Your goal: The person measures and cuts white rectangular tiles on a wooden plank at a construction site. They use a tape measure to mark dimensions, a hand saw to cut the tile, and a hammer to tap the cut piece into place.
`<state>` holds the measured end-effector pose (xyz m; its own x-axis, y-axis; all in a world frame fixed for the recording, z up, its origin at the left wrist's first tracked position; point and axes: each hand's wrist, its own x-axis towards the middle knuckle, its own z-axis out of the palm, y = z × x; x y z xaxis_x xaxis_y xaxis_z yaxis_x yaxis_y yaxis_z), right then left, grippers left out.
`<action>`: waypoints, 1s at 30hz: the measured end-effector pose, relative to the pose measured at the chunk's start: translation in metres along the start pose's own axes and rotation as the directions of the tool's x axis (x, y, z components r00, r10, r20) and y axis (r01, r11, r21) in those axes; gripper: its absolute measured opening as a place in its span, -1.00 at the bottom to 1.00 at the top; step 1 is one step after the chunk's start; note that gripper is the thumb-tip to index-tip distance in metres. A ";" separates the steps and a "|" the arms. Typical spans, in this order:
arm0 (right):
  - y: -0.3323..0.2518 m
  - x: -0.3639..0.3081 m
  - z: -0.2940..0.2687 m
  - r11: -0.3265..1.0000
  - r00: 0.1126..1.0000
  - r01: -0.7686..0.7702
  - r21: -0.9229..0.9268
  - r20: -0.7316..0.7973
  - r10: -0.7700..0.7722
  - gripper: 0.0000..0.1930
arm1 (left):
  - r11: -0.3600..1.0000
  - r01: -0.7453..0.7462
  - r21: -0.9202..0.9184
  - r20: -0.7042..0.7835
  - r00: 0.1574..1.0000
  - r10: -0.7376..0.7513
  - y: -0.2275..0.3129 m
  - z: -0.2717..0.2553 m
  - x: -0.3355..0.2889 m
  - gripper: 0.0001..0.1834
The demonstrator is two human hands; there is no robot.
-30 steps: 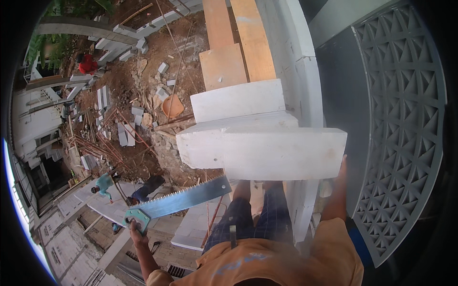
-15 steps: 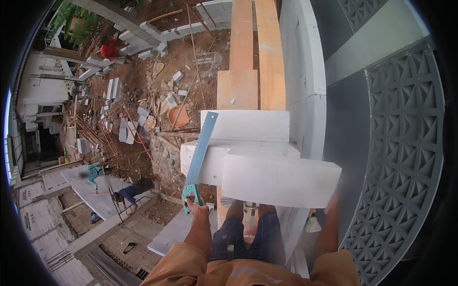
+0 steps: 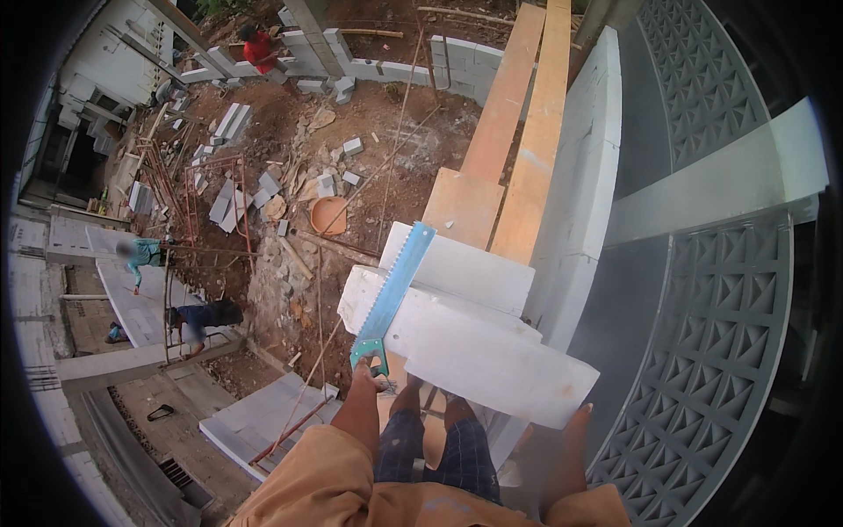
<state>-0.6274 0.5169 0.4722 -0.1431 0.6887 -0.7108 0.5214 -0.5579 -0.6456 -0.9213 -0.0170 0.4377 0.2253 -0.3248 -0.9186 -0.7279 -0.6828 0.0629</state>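
Observation:
My left hand (image 3: 369, 378) is closed round the teal handle of a handsaw (image 3: 392, 281). Its toothed blade slants up and away across a white building block (image 3: 364, 294). In front of that block, overlapping it, is a second long white block (image 3: 500, 369), its right end toward me. At that end is my right hand (image 3: 580, 420), gripping the block, with most of its fingers hidden by it. Another white block (image 3: 479, 270) lies behind, on the wooden planks (image 3: 461, 211).
A white block wall (image 3: 575, 202) runs along the right of the planks, beside a grey patterned panel (image 3: 733, 351). Far below on the left lie rubble, an orange basin (image 3: 329, 215) and scaffold poles. Several people work there, one in a red shirt (image 3: 259, 51).
The whole view has turned, so planks, blocks and saw now lean clockwise. Both hands keep their places on the saw and the block.

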 end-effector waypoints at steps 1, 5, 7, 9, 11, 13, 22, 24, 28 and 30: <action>-0.007 -0.012 0.000 0.978 0.989 0.019 -0.206 -0.137 -0.048 -0.33 | 0.996 -0.061 0.066 0.021 0.998 0.059 0.001 0.000 -0.019 -0.33; -0.035 -0.074 0.022 0.627 0.956 0.026 -0.779 -0.163 -0.243 -0.24 | 0.701 -0.595 0.393 0.194 0.799 0.569 0.032 -0.040 0.040 -0.18; -0.051 -0.108 0.010 0.519 0.949 0.010 -0.855 -0.156 -0.275 -0.18 | 0.396 -0.718 0.573 0.270 0.622 0.735 0.019 -0.006 -0.016 -0.16; -0.057 -0.147 0.002 0.518 0.946 -0.026 -0.855 -0.188 -0.263 -0.14 | 0.133 -0.757 0.639 0.425 0.493 0.759 0.018 0.010 -0.098 -0.15; -0.044 -0.161 -0.003 0.589 0.980 0.062 -0.806 -0.061 -0.188 -0.13 | -0.045 -0.790 0.612 0.611 0.436 0.661 0.025 0.012 -0.148 -0.14; -0.019 -0.156 -0.002 0.779 0.995 0.097 -0.620 0.088 -0.053 -0.13 | -0.070 -0.829 0.555 0.667 0.393 0.633 0.030 0.028 -0.161 -0.17; -0.033 -0.254 -0.072 0.906 0.988 0.143 -0.397 0.117 -0.105 -0.37 | -0.160 -0.875 0.457 0.888 0.460 0.020 -0.008 0.051 -0.298 -0.31; -0.015 -0.300 -0.094 0.968 1.000 0.028 -0.251 0.009 -0.027 -0.40 | -0.280 -0.859 0.428 0.890 0.455 -0.034 -0.013 0.040 -0.319 -0.32; 0.125 -0.352 -0.084 0.991 0.965 -0.100 -0.084 -0.249 0.076 -0.47 | -0.418 -0.783 0.462 0.816 0.559 -0.145 0.016 0.041 -0.312 -0.27; 0.196 -0.387 -0.062 0.950 0.943 -0.298 -0.091 -0.185 0.278 -0.51 | -0.522 -0.697 0.493 0.763 0.634 -0.126 0.041 0.045 -0.291 -0.36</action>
<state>-0.4178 0.1700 0.6383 0.1655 0.5796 -0.7979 0.6150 -0.6931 -0.3759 -1.0458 0.0784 0.6901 -0.2602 0.3795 -0.8879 -0.0963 0.9047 0.4149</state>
